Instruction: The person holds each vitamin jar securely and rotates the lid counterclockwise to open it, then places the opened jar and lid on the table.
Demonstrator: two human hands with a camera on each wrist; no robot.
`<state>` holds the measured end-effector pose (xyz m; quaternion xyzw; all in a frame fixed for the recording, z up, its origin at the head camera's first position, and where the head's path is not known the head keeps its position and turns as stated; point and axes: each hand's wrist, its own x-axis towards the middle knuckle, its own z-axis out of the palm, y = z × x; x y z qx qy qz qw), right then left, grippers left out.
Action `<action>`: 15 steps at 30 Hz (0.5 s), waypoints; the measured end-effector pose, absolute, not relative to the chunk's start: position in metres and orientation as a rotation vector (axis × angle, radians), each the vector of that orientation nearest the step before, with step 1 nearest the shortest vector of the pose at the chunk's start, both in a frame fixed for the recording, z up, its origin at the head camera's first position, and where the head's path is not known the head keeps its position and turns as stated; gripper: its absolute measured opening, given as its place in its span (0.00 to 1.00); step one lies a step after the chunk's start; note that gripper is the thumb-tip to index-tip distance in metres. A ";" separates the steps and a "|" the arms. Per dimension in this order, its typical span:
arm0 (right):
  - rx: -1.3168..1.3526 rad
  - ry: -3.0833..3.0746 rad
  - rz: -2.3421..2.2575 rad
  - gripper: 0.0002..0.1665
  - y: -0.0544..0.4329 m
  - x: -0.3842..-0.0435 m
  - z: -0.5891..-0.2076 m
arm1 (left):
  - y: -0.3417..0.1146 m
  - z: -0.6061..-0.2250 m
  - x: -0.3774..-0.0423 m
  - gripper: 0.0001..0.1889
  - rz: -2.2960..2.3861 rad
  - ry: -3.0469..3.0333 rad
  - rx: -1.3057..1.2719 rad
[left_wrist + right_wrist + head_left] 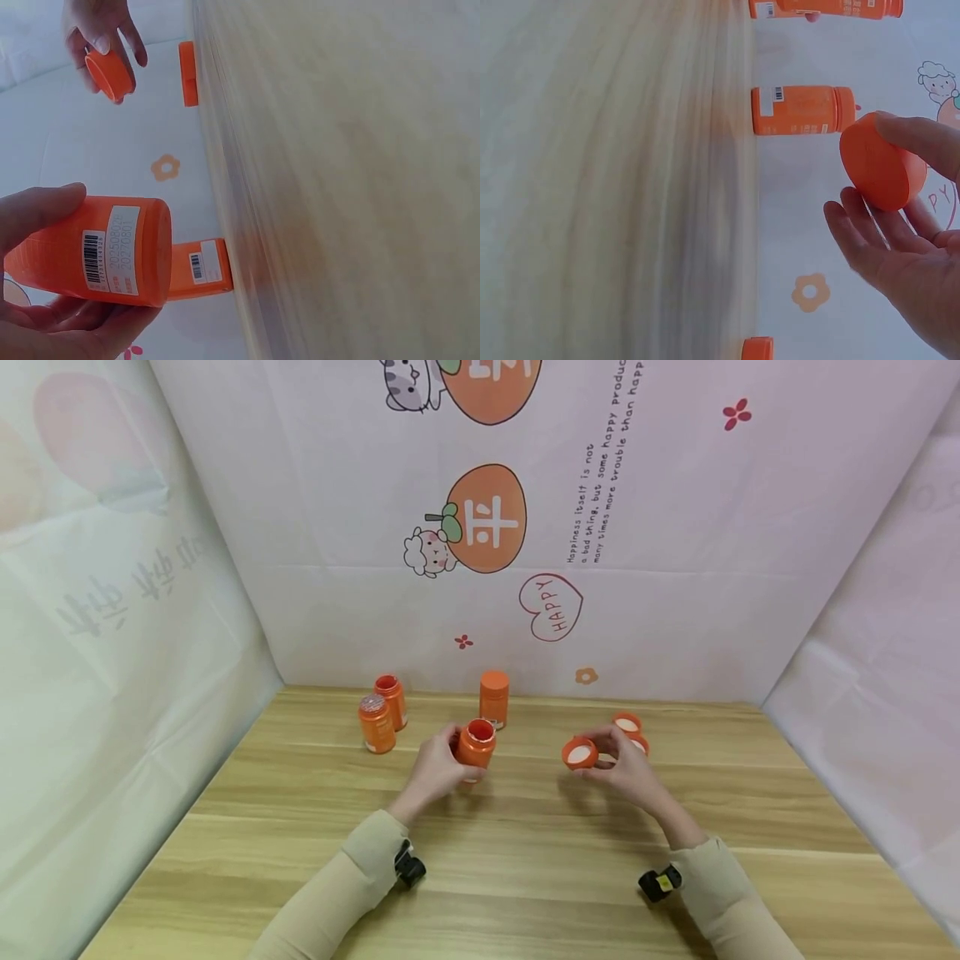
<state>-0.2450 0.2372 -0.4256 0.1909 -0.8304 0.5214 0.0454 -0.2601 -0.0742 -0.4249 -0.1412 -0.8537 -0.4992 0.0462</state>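
Note:
My left hand [437, 767] grips an orange bottle [477, 745] with its mouth uncovered. In the left wrist view that bottle [97, 251] shows a barcode label, and its base looks lifted off the table. Over to the right, my right hand [628, 770] pinches an orange cap [580, 752], its pale inside facing the head camera. The right wrist view shows the smooth outer face of this cap [881, 161] between thumb and fingers. Behind the left hand stands a capped orange bottle [494, 697].
Two orange bottles stand at the left: one open-mouthed [389, 700], the other with a silvery speckled top [377, 724]. Beyond the right hand lie two more orange caps [627, 722], one partly hidden. A printed white cloth [660, 610] rises behind the wooden table [525, 877].

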 end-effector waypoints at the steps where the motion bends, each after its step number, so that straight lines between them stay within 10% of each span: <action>1: 0.579 -2.541 1.582 0.36 0.238 -0.245 -0.426 | -0.075 -0.425 -0.260 0.29 -1.526 -2.604 -0.425; 15: 0.507 -2.621 1.497 0.38 0.250 -0.242 -0.429 | -0.091 -0.426 -0.264 0.28 -1.485 -2.580 -0.339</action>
